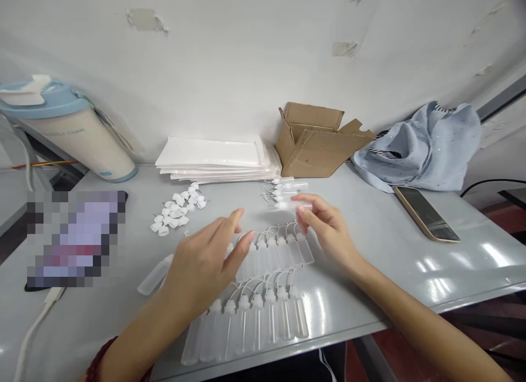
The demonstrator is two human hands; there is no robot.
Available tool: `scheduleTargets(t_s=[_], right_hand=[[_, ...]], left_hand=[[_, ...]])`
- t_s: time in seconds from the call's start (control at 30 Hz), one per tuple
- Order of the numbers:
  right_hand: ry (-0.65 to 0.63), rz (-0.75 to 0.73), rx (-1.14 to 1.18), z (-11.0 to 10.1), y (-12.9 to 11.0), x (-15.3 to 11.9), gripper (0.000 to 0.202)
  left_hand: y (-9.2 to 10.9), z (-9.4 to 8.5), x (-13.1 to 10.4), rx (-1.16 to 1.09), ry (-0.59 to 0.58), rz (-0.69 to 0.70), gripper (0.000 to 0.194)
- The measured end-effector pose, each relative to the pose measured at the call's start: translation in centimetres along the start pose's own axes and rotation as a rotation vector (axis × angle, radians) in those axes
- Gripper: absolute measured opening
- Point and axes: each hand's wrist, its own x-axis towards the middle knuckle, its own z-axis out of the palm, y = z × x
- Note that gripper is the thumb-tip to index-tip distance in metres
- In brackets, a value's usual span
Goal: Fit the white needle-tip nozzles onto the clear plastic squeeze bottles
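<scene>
Between thumb and fingers, my right hand (324, 223) pinches a small clear bottle (283, 205), blurred, just beyond the rows of bottles. Over the left part of those rows is my left hand (207, 256), its thumb and fingers apart with nothing between them. A front row of clear plastic bottles (257, 327) lies side by side, with curved thin strips at their necks. Behind it is a second row (275, 257), partly hidden by my left hand. Several white caps (176, 211) are piled at the left. Small capped bottles (293, 186) lie near the box.
White padded envelopes (213, 154) and an open cardboard box (318, 152) stand along the wall. At the right are a blue cloth bag (427, 146) and a phone (427, 215). On the left are a tumbler (82, 135), a pixelated device (78, 239) and a cable (35, 327).
</scene>
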Motion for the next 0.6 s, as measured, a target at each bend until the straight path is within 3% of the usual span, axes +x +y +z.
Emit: scheduleTargets(t_s=[0.07, 0.23, 0.33, 0.43, 0.5, 0.6], right_hand=[[0.087, -0.093, -0.095, -0.7, 1.0, 1.7, 0.027], [0.091, -0.25, -0.258, -2.4, 3.2, 5.2, 0.046], [0.164, -0.252, -0.238, -3.1, 3.2, 4.9, 0.051], [0.222, -0.251, -0.269, -3.3, 2.1, 3.6, 0.032], [0.161, -0.215, -0.348, -3.4, 1.0, 2.7, 0.017], [-0.113, -0.145, -0.472, -3.4, -0.5, 1.5, 0.017]], left_hand=[[-0.1, 0.0, 0.0, -0.026, -0.001, -0.084, 0.027], [0.3, -0.2, 0.1, -0.139, -0.067, -0.186, 0.025], [0.2, -0.8, 0.4, -0.18, -0.091, -0.311, 0.025], [-0.5, -1.8, 1.1, -0.149, -0.083, -0.472, 0.024], [-1.7, -2.6, 1.6, -0.095, -0.096, -0.6, 0.023], [-4.1, -4.0, 2.1, 0.035, -0.239, -0.749, 0.024]])
